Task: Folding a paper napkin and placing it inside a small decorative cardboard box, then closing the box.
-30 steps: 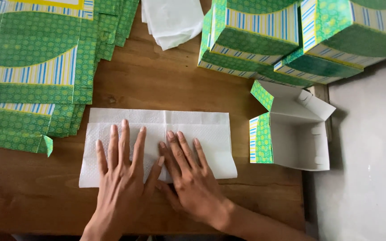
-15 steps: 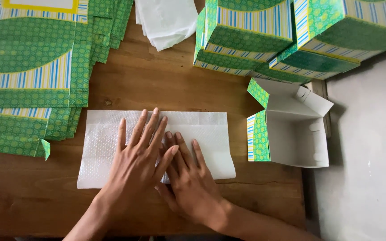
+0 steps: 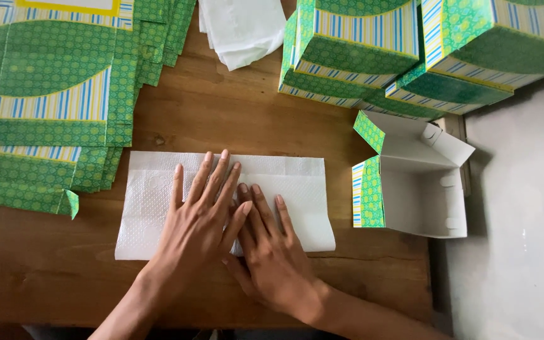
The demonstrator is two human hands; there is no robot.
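The folded white tissue sheet (image 3: pixel 221 204) lies flat on the wooden desk (image 3: pixel 221 119), right in front of me, its long side running left to right. Both my palms press down on its middle. My left hand (image 3: pixel 199 230) lies flat with the fingers (image 3: pixel 212 179) stretched out and slightly spread, the tips reaching toward the sheet's far edge. My right hand (image 3: pixel 272 258) sits just beside it — its fingers (image 3: pixel 266 211) also flat and extended, close together, with the first ones tucked partly under my left hand's edge. Neither hand pinches anything; they only press on the paper.

To the right of the sheet, just beside its end, an open green-and-white carton (image 3: pixel 410 176) lies on its side at the desk's edge, flaps out and white inside showing. Beyond it, at the far right, closed green striped boxes (image 3: pixel 410 50) are stacked together. At the far side of the desk, a loose pile of white tissue (image 3: pixel 240 28) sits between those boxes and the flattened green carton blanks (image 3: pixel 51 94) — these spread in an overlapping stack along my left, near the sheet's left end.
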